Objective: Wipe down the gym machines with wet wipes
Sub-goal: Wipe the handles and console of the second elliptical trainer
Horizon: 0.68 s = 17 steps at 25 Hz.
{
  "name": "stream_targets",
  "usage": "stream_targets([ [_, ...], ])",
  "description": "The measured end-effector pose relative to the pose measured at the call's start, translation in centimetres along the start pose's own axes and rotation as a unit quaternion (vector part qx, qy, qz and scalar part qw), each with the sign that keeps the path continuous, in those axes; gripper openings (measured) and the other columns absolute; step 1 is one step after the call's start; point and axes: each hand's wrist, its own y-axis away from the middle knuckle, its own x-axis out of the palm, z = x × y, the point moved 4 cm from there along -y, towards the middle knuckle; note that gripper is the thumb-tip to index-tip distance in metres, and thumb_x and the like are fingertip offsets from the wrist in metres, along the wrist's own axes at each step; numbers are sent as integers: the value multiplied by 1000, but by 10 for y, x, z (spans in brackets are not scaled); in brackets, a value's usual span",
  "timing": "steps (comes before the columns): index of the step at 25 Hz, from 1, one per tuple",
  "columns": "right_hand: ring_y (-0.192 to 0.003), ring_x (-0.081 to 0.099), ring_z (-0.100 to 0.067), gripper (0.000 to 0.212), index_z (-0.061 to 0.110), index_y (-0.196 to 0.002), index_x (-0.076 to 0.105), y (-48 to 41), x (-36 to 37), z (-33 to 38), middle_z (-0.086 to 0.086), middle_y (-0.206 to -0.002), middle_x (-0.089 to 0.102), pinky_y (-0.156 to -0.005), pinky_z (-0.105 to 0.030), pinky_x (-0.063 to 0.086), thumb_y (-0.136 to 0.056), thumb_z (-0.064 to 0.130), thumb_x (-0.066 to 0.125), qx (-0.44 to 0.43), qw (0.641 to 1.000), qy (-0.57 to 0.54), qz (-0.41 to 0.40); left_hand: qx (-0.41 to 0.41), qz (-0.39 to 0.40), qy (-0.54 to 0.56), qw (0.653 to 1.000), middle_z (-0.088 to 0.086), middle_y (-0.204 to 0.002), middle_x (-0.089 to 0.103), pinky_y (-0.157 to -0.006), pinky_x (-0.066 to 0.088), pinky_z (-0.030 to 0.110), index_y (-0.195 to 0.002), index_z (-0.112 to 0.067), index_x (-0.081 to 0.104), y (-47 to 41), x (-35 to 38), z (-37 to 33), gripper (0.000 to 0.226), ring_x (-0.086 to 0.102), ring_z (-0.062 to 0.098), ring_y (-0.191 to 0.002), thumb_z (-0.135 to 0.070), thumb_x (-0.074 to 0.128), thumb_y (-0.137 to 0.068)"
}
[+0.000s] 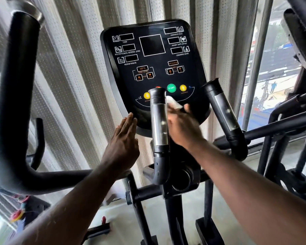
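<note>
Left hand [124, 138], fingers straight and holding nothing, rests flat on the lower left edge of the elliptical console [152, 55], apparently to steady it. The right hand [182, 124] grips the white wet wipe [173, 102] against the panel's lower centre. Working room is tight: the wipe sits between the left pulse-grip handle [159, 124], just beside the hand, and the right pulse-grip handle [223, 112]; the upper panel is unobstructed.

Head view, looking down, close to console [154, 68]

Pale dotted curtains [69, 76] hang in folds behind, a window [272, 73] (bright with daylight) stands at the right, and the floor [187, 211] is grey.
</note>
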Motion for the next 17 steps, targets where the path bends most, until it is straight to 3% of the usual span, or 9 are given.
stream_targets([
  [2,-144,47,-23,49,26,-149,55,-11,-18,-51,-3,-161,46,-119,-39,28,-104,9,47,175,983,2,-46,-9,19,-2,1000,1,-175,-9,-133,5,37,-167,-16,6,2,-3,-2,76,-10,14,-161,-17,51,-106],
  [4,-153,35,-25,52,20,-159,41,-15,-17,-80,-6,-169,32,-125,-34,24,-108,10,39,296,953,-57,-40,-3,29,-4,1000,0,-175,-11,-133,5,37,-168,-17,6,5,-5,-3,76,-10,14,-161,-22,51,-107],
  [7,-148,45,-28,48,10,-147,59,5,-5,-66,-13,-156,51,-123,-35,33,-102,-3,48,313,930,-119,-154,-1,42,24,999,-4,-176,-5,-130,10,32,-168,-17,16,15,-7,-1,71,1,14,-162,-22,53,-107],
  [9,-137,57,-32,44,5,-134,69,34,4,-50,-15,-140,65,-116,-38,43,-96,-11,56,288,921,-132,-226,-7,45,61,997,-7,-176,4,-126,24,32,-166,-18,26,22,-7,0,66,18,16,-160,-20,55,-107],
  [11,-130,63,-28,45,5,-133,70,60,12,-30,-12,-134,69,-110,-33,49,-93,-13,61,283,917,-135,-248,-13,33,95,995,-5,-173,23,-117,33,25,-159,-16,42,28,-7,1,56,41,19,-150,-16,58,-105],
  [14,-122,68,-17,48,20,-138,67,81,13,12,-8,-131,72,-102,-32,56,-98,-5,61,277,921,-177,-208,-15,16,138,990,-2,-160,49,-113,34,22,-142,-17,62,33,-1,-1,39,52,18,-141,-13,62,-103],
  [16,-88,66,3,38,42,-127,69,91,13,39,4,-98,79,-83,-18,50,-98,18,63,258,943,-184,-100,-14,17,194,981,-4,-145,63,-111,41,22,-135,-19,68,41,1,-4,34,59,13,-133,-12,62,-103],
  [17,-71,55,6,23,40,-111,73,96,11,45,7,-77,73,-71,-19,43,-92,31,62,245,947,-207,-26,-21,19,227,973,-7,-136,69,-106,46,21,-132,-19,71,45,1,-6,32,64,10,-126,-10,62,-103],
])
